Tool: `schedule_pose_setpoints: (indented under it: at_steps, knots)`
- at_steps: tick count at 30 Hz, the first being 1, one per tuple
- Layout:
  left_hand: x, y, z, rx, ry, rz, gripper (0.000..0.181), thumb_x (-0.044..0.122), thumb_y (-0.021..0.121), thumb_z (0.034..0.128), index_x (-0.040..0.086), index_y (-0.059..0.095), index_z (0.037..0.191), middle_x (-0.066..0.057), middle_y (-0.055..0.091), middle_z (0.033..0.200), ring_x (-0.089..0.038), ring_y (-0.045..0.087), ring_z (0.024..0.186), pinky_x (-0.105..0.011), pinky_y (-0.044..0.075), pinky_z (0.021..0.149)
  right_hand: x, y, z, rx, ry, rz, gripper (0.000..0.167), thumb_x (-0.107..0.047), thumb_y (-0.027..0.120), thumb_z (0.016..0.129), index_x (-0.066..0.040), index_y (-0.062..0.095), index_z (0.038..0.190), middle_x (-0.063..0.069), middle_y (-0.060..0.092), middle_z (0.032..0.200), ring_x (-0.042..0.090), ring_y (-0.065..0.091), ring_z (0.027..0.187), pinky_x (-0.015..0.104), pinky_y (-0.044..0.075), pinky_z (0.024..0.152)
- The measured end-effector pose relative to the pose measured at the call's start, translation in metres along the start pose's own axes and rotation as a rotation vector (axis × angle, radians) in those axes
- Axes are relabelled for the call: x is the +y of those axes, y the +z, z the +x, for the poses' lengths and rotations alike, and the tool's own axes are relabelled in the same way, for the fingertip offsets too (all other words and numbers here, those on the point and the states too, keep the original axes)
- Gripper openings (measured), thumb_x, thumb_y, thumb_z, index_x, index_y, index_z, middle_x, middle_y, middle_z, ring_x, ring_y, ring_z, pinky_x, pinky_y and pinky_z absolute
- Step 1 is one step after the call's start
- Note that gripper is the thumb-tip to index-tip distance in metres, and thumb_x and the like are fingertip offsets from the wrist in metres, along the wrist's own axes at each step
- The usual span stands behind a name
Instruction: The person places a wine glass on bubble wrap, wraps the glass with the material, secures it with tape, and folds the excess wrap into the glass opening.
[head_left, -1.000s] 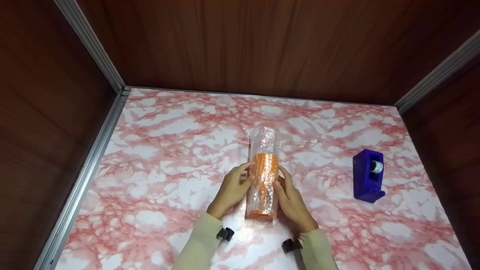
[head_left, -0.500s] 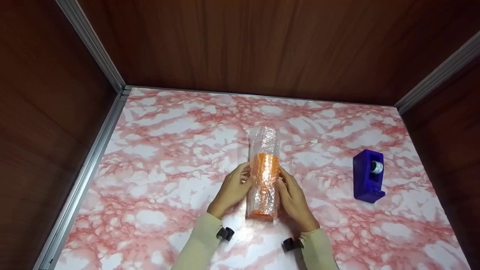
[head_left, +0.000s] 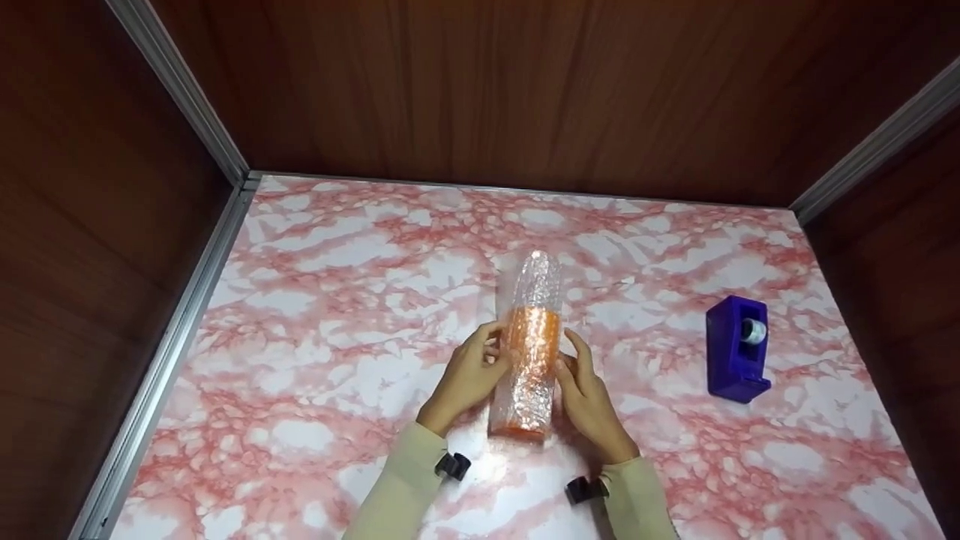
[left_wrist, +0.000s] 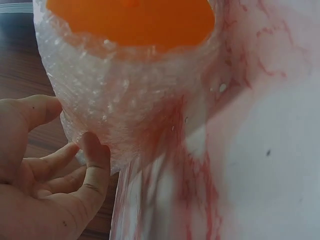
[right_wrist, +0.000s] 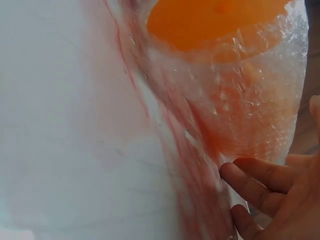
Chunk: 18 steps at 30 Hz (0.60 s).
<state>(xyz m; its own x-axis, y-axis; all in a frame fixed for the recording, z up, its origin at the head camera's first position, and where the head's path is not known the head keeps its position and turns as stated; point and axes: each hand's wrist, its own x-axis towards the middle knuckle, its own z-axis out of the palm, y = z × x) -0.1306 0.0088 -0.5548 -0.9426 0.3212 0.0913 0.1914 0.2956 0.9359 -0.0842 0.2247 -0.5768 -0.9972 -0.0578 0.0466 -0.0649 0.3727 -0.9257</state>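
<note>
An orange cylinder (head_left: 538, 337) lies lengthwise on the table inside clear bubble wrap (head_left: 537, 281), whose far part extends past the orange. From its left side, my left hand (head_left: 466, 375) grips the wrapped cylinder; in the left wrist view, thumb and fingers of that hand (left_wrist: 55, 175) pinch the bubble wrap (left_wrist: 110, 90). My right hand (head_left: 592, 401) rests along the opposite side, its thumb near the wrap and index finger slightly off it. The right wrist view shows relaxed fingers of this hand (right_wrist: 280, 200) against the lower wrap, below the orange round end (right_wrist: 210, 25).
A purple tape dispenser (head_left: 733, 352) with a roll of tape stands to the right on the red-and-white marbled table (head_left: 337, 315). Dark wooden panels (head_left: 480, 90) enclose the back and both sides, with metal rails along the left edge and corners.
The wrapped cylinder has turned a little, its near end shifting left. At the far end the wrap now looks narrower and rounded. My right index finger has moved slightly away from it.
</note>
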Motion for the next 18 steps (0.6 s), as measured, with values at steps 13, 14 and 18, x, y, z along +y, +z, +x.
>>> schedule_pose_setpoints:
  at_steps: [13,14,18]
  knots:
    - [-0.0008,0.0002,-0.0014,0.001,-0.011,0.001,0.056,0.012,0.063,0.0941,0.006,0.046,0.147,-0.014,0.057,0.129,-0.021,0.064,0.101,-0.029,0.055,0.082,-0.0016,0.0003,0.0027,0.004,-0.065,-0.008,0.047,-0.031,0.042,0.109,-0.03,0.035,0.156,0.013,0.055,0.141,0.031,0.055,0.126,0.054,0.041,0.104]
    - [-0.0002,0.0,-0.0015,0.001,-0.01,0.014,0.055,0.013,0.062,0.0945,0.005,0.047,0.147,-0.015,0.057,0.127,-0.021,0.063,0.101,-0.029,0.055,0.082,-0.0016,-0.0001,0.0033,0.019,-0.097,-0.035,0.046,-0.027,0.043,0.109,-0.025,0.037,0.155,0.015,0.055,0.141,0.032,0.053,0.127,0.055,0.039,0.105]
    - [0.0009,0.0003,-0.0008,-0.004,-0.013,0.041,0.053,0.018,0.061,0.0962,0.006,0.048,0.147,-0.015,0.055,0.127,-0.02,0.061,0.101,-0.029,0.054,0.084,-0.0041,-0.0026,0.0051,0.1,-0.197,-0.149,0.043,-0.012,0.047,0.107,-0.01,0.047,0.149,0.018,0.05,0.14,0.036,0.041,0.128,0.058,0.034,0.104]
